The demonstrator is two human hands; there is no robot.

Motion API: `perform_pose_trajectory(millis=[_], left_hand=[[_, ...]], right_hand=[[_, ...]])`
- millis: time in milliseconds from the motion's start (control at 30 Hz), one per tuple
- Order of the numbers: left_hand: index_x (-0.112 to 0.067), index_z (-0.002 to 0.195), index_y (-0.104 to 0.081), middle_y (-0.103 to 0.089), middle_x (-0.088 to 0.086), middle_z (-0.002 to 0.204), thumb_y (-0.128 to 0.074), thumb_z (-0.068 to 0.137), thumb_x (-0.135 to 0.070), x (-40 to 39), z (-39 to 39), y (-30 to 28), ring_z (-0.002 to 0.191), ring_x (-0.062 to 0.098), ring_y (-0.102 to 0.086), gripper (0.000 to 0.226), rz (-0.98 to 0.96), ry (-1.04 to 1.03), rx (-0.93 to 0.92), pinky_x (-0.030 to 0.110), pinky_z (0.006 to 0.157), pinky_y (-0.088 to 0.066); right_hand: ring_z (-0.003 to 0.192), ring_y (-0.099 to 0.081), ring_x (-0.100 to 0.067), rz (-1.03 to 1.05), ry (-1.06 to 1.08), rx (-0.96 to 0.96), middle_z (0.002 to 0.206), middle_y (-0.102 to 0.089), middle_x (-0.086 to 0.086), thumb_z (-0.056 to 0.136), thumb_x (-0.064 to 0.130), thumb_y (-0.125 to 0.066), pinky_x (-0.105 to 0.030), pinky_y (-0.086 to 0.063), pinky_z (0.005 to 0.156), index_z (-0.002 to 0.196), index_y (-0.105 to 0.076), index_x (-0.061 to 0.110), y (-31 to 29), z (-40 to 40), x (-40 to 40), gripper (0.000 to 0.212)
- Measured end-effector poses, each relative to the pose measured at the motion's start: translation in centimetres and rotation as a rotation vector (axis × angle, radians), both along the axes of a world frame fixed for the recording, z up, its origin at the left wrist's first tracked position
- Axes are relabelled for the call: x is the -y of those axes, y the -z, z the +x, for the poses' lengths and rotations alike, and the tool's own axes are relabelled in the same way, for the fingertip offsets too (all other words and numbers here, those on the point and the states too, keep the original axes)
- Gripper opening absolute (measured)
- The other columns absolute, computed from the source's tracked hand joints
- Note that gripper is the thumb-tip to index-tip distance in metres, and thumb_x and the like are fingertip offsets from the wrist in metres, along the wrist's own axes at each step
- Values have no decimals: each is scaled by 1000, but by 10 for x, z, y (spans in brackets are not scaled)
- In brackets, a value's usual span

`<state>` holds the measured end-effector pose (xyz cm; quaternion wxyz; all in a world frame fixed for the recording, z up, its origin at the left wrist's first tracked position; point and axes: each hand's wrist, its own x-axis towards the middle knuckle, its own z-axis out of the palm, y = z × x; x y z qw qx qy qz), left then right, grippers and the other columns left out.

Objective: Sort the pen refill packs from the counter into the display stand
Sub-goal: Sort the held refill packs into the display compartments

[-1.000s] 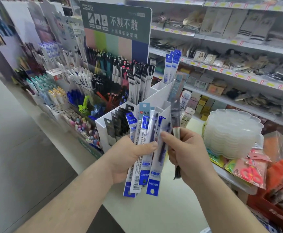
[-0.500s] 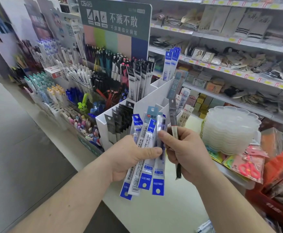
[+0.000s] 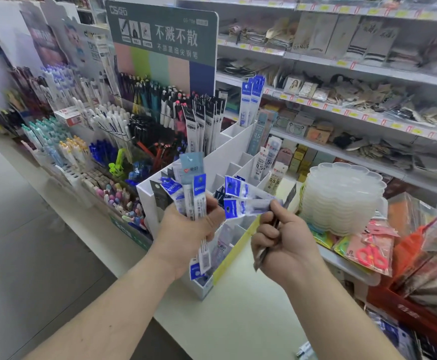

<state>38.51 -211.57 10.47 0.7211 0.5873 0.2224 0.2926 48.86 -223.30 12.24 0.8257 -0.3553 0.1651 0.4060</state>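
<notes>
My left hand [image 3: 188, 237] grips a fan of blue-topped pen refill packs [image 3: 194, 193], held upright in front of the white display stand [image 3: 227, 157]. My right hand [image 3: 287, 242] pinches two blue-topped refill packs [image 3: 246, 201] that lie sideways, pointing left over the stand's front compartments. A dark refill pack [image 3: 286, 201] is also held in that hand. Black refill packs [image 3: 201, 126] and blue ones [image 3: 251, 100] stand in the stand's back slots.
The white counter [image 3: 251, 313] runs under both arms. A stack of clear plastic trays [image 3: 342, 198] sits to the right of the stand, with packed scissors [image 3: 371, 253] beside it. Pen displays [image 3: 103, 131] fill the left side; store shelves [image 3: 355, 74] stand behind.
My right hand has pulled two blue packs out of the left hand's fan and turned them sideways to the right. My left hand has lifted its remaining packs closer to the stand.
</notes>
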Motion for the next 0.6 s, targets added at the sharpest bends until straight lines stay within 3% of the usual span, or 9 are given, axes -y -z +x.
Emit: perform_pose_trajectory(millis=[100, 167, 267, 367, 433, 500, 600], left_hand=[[-6, 91, -73, -76, 5, 82, -85, 66, -7, 17, 2, 0, 71, 15, -70, 28, 62, 130, 92, 25, 65, -54], [-7, 89, -77, -75, 16, 85, -84, 68, -3, 24, 7, -6, 72, 24, -71, 23, -7, 165, 133, 30, 63, -57], [-21, 76, -78, -73, 9, 73, -78, 74, -17, 28, 18, -10, 61, 20, -66, 4, -110, -5, 93, 32, 60, -54], [-11, 82, -72, -70, 5, 70, -76, 77, -20, 23, 24, -12, 57, 15, -62, 10, -128, -109, 72, 28, 55, -50], [-5, 84, -70, -68, 2, 67, -74, 83, -10, 15, 25, -12, 53, 9, -56, 6, -60, -107, 20, 22, 49, -45], [-2, 84, -69, -66, 3, 66, -73, 85, -6, 8, 23, -14, 50, 9, -53, 5, 2, -52, -43, 20, 47, -43], [-6, 79, -68, -65, 7, 66, -73, 84, -4, -3, 21, -17, 51, 11, -50, 7, 59, 52, -150, 19, 45, -42]], right_hand=[[28, -29, -4, 50, 19, -82, 50, -49, 3, 97, 22, -57, -14, -20, 28, 73, -55, 15, 5, -10, -8, 26], [29, -29, -3, 51, 2, -88, 51, -48, 4, 98, 23, -57, -14, -19, 28, 72, -54, 16, 9, -18, -12, 27], [29, -28, -3, 45, -26, -60, 52, -44, 5, 98, 26, -57, -13, -18, 29, 75, -54, 19, 13, -28, -11, 24], [31, -25, -4, -53, -38, 3, 53, -41, 5, 94, 30, -63, -14, -17, 31, 81, -56, 20, 23, -29, -6, 19], [36, -24, -6, -281, 41, 142, 53, -38, 6, 89, 33, -71, -18, -19, 35, 86, -58, 17, 32, -20, 3, 21], [43, -31, -9, -534, 174, 404, 56, -41, 7, 86, 30, -76, -23, -28, 41, 89, -61, 15, 35, -8, 15, 21], [49, -38, -9, -631, 118, 871, 60, -49, 6, 83, 18, -78, -16, -35, 44, 86, -68, 16, 22, 4, 28, 10]])
